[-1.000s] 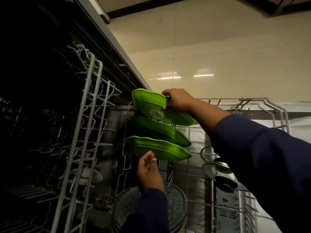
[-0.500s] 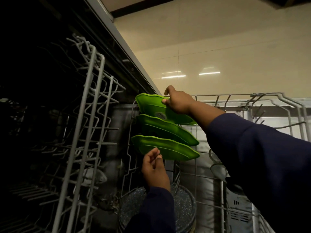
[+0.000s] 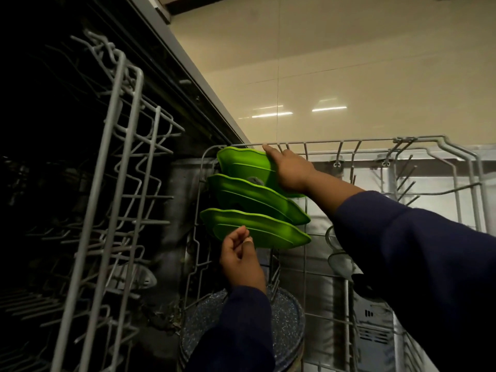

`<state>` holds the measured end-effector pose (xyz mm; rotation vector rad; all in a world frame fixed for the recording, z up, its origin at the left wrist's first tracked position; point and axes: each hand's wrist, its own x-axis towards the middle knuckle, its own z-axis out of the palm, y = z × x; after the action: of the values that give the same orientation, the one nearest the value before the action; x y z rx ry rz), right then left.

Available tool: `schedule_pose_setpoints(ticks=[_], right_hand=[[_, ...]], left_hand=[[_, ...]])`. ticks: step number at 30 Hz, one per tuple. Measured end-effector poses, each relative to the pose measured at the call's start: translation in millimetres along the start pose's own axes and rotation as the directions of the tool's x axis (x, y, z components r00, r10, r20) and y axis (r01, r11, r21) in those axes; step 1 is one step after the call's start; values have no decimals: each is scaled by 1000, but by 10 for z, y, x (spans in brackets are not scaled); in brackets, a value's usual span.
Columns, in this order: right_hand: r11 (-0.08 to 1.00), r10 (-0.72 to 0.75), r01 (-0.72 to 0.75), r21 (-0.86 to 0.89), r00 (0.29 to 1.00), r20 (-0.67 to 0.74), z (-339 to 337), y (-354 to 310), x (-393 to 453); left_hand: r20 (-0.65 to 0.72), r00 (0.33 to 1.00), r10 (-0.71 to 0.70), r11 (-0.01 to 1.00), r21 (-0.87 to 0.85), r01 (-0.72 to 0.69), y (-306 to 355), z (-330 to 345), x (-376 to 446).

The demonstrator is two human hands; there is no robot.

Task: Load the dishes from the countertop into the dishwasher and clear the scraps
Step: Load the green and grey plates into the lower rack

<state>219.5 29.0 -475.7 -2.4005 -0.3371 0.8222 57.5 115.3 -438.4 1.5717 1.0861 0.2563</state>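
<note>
Three green plates stand stacked one above the other in the lower dishwasher rack (image 3: 375, 143), all tilted the same way. No brand, label or readable writing shows anywhere, only a small grey round mark on the top green plate (image 3: 241, 167) that's too blurry to make out. The right hand (image 3: 291, 171) has its grip on that top plate: palm lies flat against the plate's right side, index finger stretched up along the rim toward the rack's top wire, and I can't tell if the thumb curls round the back since it's hidden. The middle green plate (image 3: 255, 196) sits just under that grip, its rim overlapping the plate above. The bottom green plate (image 3: 257, 228) is lower again, right above the left hand (image 3: 240, 260). The left hand's grip is narrow and holding nothing, fingers loosely curled with the fingertips just at the lower edge of that bottom plate; can't say for sure if they touch it. Below the left wrist there's a dark speckled plate (image 3: 285, 320) lying in the rack. Off to the left of both grips, the upper rack (image 3: 118, 162) stands in the dark tub.
</note>
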Motion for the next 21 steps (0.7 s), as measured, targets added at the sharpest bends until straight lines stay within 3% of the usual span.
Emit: schedule_pose_setpoints(ticks=[5,10,16,21], right_hand=[[989,30,-6,146,987,-159,52,122,-97],[985,-5,44,165,974,-227,-36,113,-313],[983,-14,47,177,983,-182,-356,-183,-864],[979,-18,41,201,994,-112,-638,-611,-1810]], left_hand=[[-25,1000,-9,999,50,10,8,-39,21],[-30,1000,-1,999,48,3,174,-52,-21],[-21,999,49,998,32,-49,684,-167,-384],[43,997,58,997,45,-60,1264,-429,-1065]])
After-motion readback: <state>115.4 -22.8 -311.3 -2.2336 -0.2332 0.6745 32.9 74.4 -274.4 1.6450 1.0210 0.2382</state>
